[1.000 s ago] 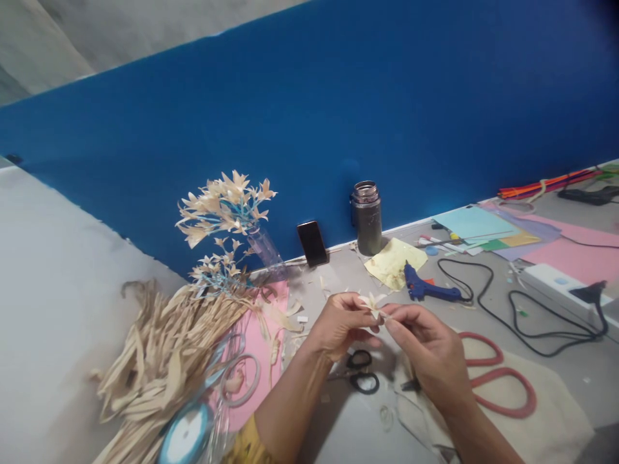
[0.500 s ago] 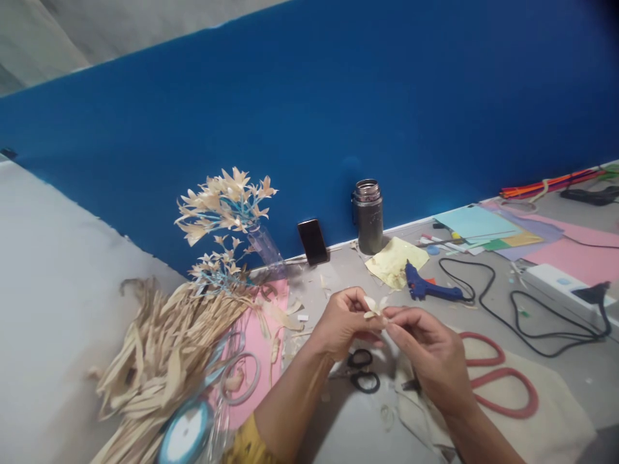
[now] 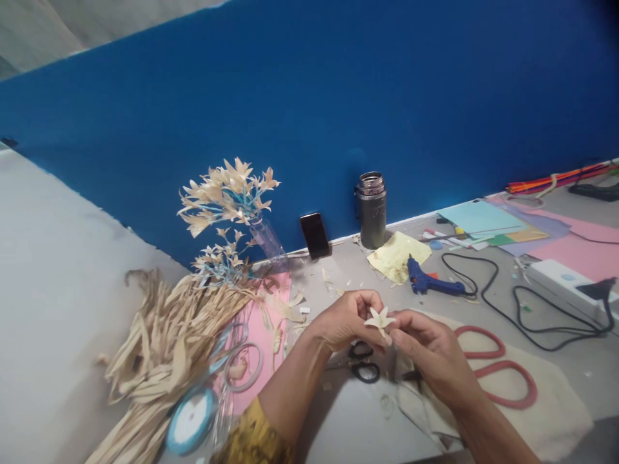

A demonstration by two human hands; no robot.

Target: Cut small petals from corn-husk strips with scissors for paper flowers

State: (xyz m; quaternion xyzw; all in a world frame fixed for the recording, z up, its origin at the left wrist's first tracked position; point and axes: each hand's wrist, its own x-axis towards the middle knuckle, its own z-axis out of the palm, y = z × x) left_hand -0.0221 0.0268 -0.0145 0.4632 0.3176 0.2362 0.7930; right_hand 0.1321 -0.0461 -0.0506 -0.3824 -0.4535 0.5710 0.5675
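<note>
A small cream flower (image 3: 380, 319) with pointed petals sits between my two hands, facing up. My left hand (image 3: 351, 322) is closed around its base with thumb and fingers. At the flower's right edge, my right hand (image 3: 428, 348) has thumb and forefinger pinched together, touching a petal. Below the hands lie small black-handled scissors (image 3: 366, 372), their blades hidden. Large red-handled scissors (image 3: 507, 383) lie on a pale cloth, partly behind my right wrist.
Dried husks (image 3: 149, 361), a ribbon spool (image 3: 192, 420) and a tape ring (image 3: 243, 367) lie left. Behind stand a flower vase (image 3: 268, 241), a phone (image 3: 315, 235) and a flask (image 3: 372, 209). A blue glue gun (image 3: 430, 280) and a power strip (image 3: 565, 283) are at right.
The flower has turned so its open face and spread petals show more fully. Both hands remain close together, and the camera view has shifted slightly.
</note>
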